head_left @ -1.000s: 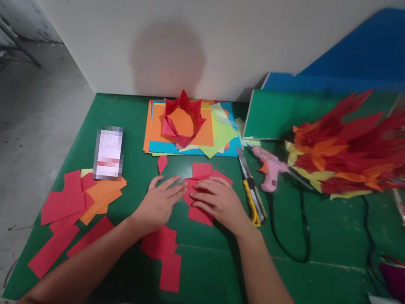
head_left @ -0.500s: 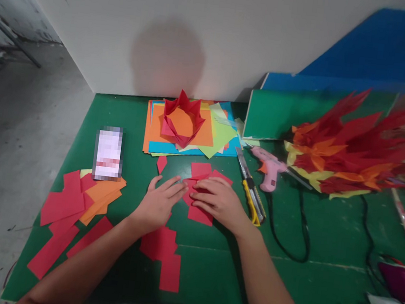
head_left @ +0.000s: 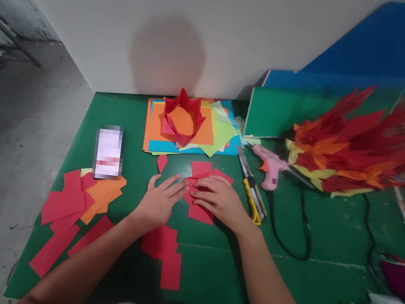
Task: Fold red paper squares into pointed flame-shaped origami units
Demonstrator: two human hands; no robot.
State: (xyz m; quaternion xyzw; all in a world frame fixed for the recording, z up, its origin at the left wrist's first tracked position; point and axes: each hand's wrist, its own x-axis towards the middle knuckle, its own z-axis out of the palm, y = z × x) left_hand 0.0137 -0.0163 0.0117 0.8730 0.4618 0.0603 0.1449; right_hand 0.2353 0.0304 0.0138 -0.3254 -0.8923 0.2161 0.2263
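Hardly anything moved since earlier frame: slight camera shift, both hands same place. Red paper pieces (head_left: 201, 214) lie on green tabletop (head_left: 211, 270), partly under right hand (head_left: 221, 200), fingers loosely bent (thumb hidden; cannot tell whether pinching). Left hand (head_left: 158, 200) at their left edge, fingers extended, thumb spread. Utility knife (head_left: 251, 187), pink glue gun (head_left: 272, 168) rightward; folded red paper ring (head_left: 195, 106) beyond, on stacked colored sheets (head_left: 209, 126).

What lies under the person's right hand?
Red paper pieces stick out on several sides of the right hand; what its palm and fingers cover cannot be seen.
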